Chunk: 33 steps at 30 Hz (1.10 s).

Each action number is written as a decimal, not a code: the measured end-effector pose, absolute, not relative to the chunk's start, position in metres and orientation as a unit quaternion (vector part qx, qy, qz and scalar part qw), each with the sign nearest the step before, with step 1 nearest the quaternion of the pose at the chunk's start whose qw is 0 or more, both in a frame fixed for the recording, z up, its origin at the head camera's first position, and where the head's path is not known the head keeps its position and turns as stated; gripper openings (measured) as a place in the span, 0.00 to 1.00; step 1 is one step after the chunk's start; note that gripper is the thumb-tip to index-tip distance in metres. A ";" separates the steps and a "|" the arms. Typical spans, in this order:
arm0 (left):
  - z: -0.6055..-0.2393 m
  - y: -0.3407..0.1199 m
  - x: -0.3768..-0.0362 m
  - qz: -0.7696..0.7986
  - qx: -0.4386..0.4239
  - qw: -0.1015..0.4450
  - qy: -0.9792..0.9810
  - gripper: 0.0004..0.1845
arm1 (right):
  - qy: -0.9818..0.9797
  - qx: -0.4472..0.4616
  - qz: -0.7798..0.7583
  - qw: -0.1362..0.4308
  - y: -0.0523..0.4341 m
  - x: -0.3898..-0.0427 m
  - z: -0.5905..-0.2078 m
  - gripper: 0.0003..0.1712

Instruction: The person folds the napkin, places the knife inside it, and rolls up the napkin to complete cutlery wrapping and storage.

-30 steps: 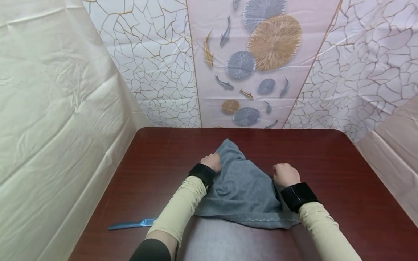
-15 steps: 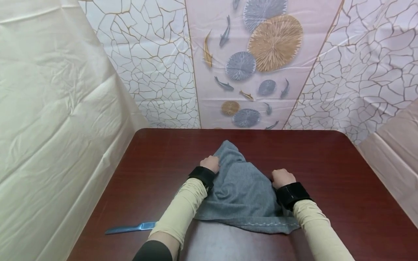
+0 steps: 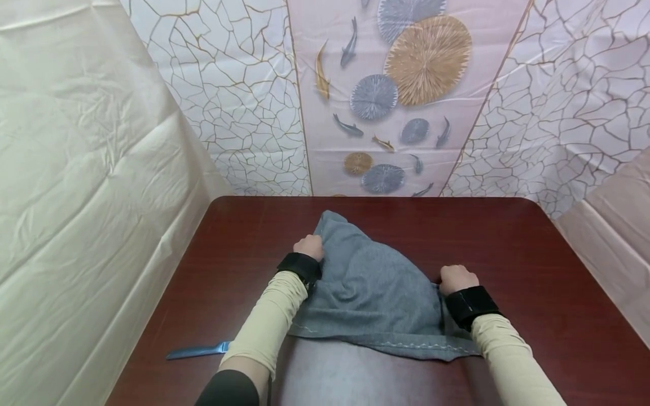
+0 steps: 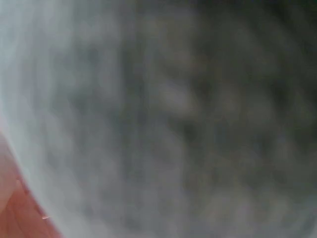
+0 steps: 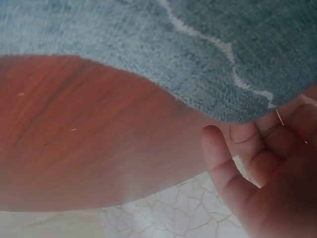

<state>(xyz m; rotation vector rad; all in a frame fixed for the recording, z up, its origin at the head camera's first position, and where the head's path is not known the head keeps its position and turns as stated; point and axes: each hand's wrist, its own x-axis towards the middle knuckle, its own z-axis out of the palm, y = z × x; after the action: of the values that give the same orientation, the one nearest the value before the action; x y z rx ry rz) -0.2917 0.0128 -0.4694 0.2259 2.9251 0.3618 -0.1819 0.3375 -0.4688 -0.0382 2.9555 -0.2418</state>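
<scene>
i saw the gray cloth [image 3: 376, 293] midway across the table [image 3: 533, 270], the left hand [image 3: 308, 247] gripping its far left edge, the right hand [image 3: 458, 279] its right edge, well apart, seemingly to hold it spread between them.

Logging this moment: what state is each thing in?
Cloth: creased, unevenly spread, held at both sides.
Left hand: grips the cloth; fingers mostly hidden.
Right hand: holds the cloth's edge, fingers curled.
Blue tool: lying on the table, partly hidden by the left arm.
Backdrop: hanging, wrinkled.
</scene>
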 end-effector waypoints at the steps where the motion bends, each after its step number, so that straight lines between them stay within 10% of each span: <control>1: -0.469 0.011 -0.292 0.122 0.075 0.091 0.985 0.14 | 0.993 -0.009 -0.081 0.087 0.340 -0.181 -0.469 0.06; 24: -0.480 -0.022 -0.302 0.133 0.039 0.079 0.987 0.09 | 0.993 0.047 -0.089 0.054 0.370 -0.163 -0.475 0.06; 33: -0.464 -0.039 -0.296 0.119 0.080 0.154 0.978 0.11 | 0.990 -0.047 -0.087 -0.100 0.336 -0.169 -0.462 0.02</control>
<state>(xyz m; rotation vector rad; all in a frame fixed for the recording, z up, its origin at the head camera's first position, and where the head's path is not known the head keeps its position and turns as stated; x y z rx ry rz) -0.2963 -0.0392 -0.4642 0.2294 2.8032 0.3408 -0.1690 0.3357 -0.4615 -0.1576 3.3251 -0.2906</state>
